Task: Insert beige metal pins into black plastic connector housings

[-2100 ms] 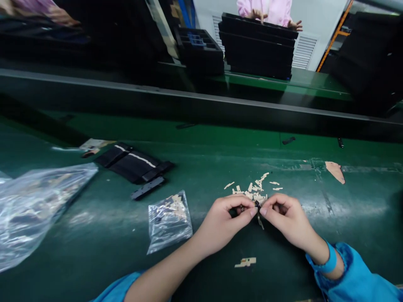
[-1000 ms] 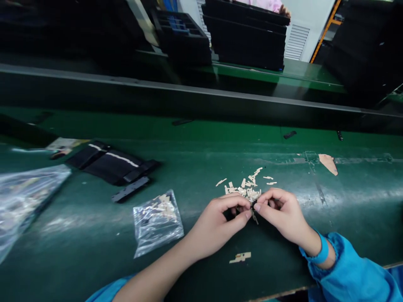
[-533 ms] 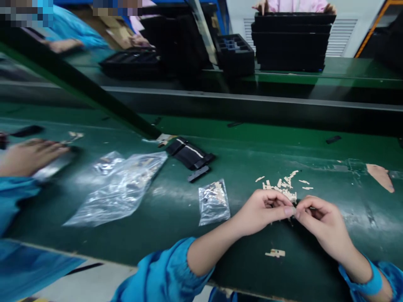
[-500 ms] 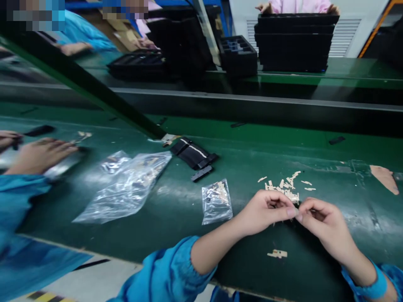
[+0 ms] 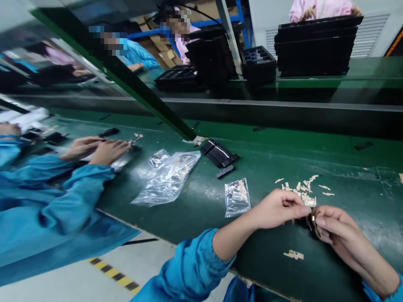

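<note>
Blue cloth covers both forearms, and the right hand [image 5: 336, 226] pinches a thin, dark, curved strip [image 5: 313, 219] with a shiny spot between thumb and fingers. Just beside it, the left hand [image 5: 288, 206] brings thumb and forefinger close together at the strip's upper end; whether they are clamped on it, I cannot tell. Strip and hands are above the green, smooth worktop [image 5: 201, 205], toward its near edge.

Right behind the fingers lies a loose pile of small, flat, cream-coloured pieces [image 5: 302, 191], a few apart at its sides. Nearer the worktop's near edge is a single cream-coloured, stepped piece [image 5: 294, 255]. Left of the left forearm lies a small, clear plastic bag [image 5: 237, 199] with cream pieces inside. Beyond it, toward the far edge, are a flat black bar [image 5: 225, 171] and a black bundle with a white stripe [image 5: 218, 154], near the foot of a slanting green post [image 5: 135, 92]. Farther left lies a larger, crumpled clear plastic bag [image 5: 170, 180], then a co-worker's blurred hands [image 5: 108, 151]. Past the far edge stands a stack of black trays [image 5: 315, 48].
</note>
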`<state>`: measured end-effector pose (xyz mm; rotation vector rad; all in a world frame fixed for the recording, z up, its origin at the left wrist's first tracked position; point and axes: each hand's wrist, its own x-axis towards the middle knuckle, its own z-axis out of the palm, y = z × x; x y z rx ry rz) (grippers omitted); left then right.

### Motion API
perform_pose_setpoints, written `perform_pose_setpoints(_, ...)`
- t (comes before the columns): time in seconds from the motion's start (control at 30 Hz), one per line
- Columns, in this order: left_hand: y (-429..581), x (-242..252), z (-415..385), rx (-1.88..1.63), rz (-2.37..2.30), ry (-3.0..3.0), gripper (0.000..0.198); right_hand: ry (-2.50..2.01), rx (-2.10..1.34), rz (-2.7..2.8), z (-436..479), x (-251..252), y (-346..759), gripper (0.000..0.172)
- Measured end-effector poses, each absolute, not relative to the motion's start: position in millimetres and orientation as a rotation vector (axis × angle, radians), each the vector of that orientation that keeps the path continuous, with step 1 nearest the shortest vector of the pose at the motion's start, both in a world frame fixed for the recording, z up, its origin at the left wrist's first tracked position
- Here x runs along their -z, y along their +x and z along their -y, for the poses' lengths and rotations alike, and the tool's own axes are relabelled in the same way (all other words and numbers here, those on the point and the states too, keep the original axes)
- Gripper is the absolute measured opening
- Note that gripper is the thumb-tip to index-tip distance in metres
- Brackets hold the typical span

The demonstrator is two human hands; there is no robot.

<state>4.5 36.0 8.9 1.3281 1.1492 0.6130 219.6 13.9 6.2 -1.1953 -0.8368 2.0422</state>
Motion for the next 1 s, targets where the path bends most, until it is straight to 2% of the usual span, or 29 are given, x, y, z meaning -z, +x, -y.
perform_pose_setpoints(0.07, -33, -16, -36, -0.726, -1.447, 1.423, 0.029, -1.198, -2.012, 0.832, -16, -5, 222, 0.038)
perform_pose_setpoints(0.17, -110, -20, -33, -0.855, -1.945, 1.476, 0.031, -1.185, -1.995, 0.826, -17, -3, 223, 0.033)
perform_pose_setpoints(0.27, -169, -11, -28, -0.785, -2.206, 1.546, 0.029, -1.176, -1.994, 0.826, -17, -1, 222, 0.03)
perform_pose_setpoints(0.5, -161, -1, -40, -0.44, -2.04, 1.875, 0.018, -1.204, -1.969, 0.867, -20, -2, 223, 0.035)
perform_pose_setpoints(0.6, -138, -13, -55, -0.287, -1.985, 1.94, 0.026, -1.21, -1.947, 0.879, -21, -1, 225, 0.035)
perform_pose_setpoints(0.83, -83, -15, -76, -0.009, -2.338, 1.671, 0.034, -1.181, -1.925, 0.9, -22, 1, 226, 0.031)
perform_pose_setpoints(1.0, -65, -14, -91, 0.016, -2.243, 1.677, 0.033, -1.149, -1.924, 0.925, -23, 3, 226, 0.027)
